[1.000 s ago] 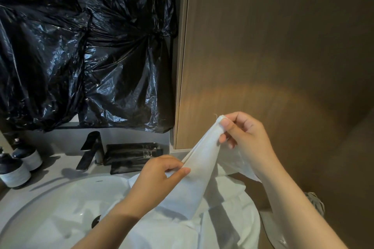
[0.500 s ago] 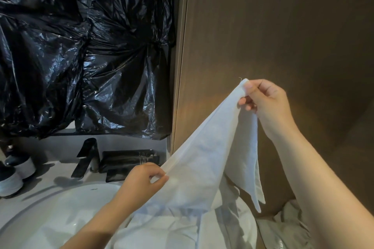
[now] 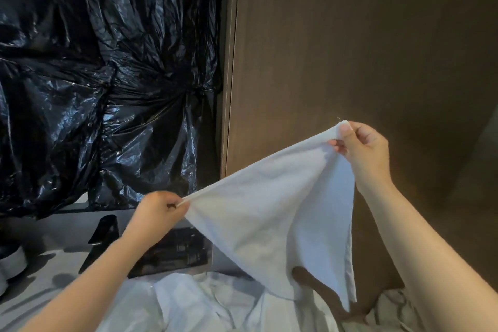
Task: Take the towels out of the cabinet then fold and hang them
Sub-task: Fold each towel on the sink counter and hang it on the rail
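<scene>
A white towel (image 3: 272, 210) is stretched in the air between both hands, its top edge slanting up to the right. My left hand (image 3: 159, 213) pinches the lower left corner of that edge. My right hand (image 3: 363, 145) pinches the upper right corner, higher and in front of the brown cabinet door (image 3: 350, 48). The rest of the towel hangs down in folds to a point at the lower right. More white towels (image 3: 194, 304) lie heaped below, over the basin.
Black plastic sheeting (image 3: 94, 75) covers the wall on the left. A black faucet (image 3: 102, 240) and a dark flat box (image 3: 177, 250) stand on the grey counter (image 3: 40, 277). A dark bottle with a white band (image 3: 12, 261) sits at the far left edge.
Both hands have moved apart and upward, drawing the towel's top edge taut. The towel has lifted off the pile and opened out wider.
</scene>
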`<state>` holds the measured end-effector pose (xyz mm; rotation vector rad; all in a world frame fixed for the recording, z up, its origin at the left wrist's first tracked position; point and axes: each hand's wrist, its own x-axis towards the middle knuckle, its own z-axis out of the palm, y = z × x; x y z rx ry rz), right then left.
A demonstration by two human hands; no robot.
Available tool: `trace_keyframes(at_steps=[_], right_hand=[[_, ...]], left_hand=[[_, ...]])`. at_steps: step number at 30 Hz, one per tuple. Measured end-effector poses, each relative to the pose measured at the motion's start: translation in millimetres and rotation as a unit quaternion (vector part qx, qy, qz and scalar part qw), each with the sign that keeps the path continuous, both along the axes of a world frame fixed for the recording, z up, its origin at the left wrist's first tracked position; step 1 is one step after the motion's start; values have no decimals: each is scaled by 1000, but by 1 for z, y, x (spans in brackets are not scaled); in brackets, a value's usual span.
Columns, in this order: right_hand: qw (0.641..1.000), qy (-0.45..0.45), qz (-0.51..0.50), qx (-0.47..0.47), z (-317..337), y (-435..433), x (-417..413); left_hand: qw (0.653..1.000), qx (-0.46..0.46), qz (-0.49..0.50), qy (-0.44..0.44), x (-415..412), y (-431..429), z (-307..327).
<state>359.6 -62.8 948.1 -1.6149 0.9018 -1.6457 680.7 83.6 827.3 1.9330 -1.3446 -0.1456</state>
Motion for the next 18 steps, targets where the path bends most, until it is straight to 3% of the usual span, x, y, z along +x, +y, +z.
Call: trace_keyframes(at_steps=[9, 13, 18], right_hand=[[994, -97, -41, 40, 44, -27, -15], [985, -159, -23, 66, 63, -32, -13], [984, -162, -24, 74, 66, -40, -10]], left_hand=[[967, -210, 28, -139, 15, -38, 139], [960, -255, 49, -108, 14, -52, 165], [954, -292, 70, -21, 19, -60, 174]])
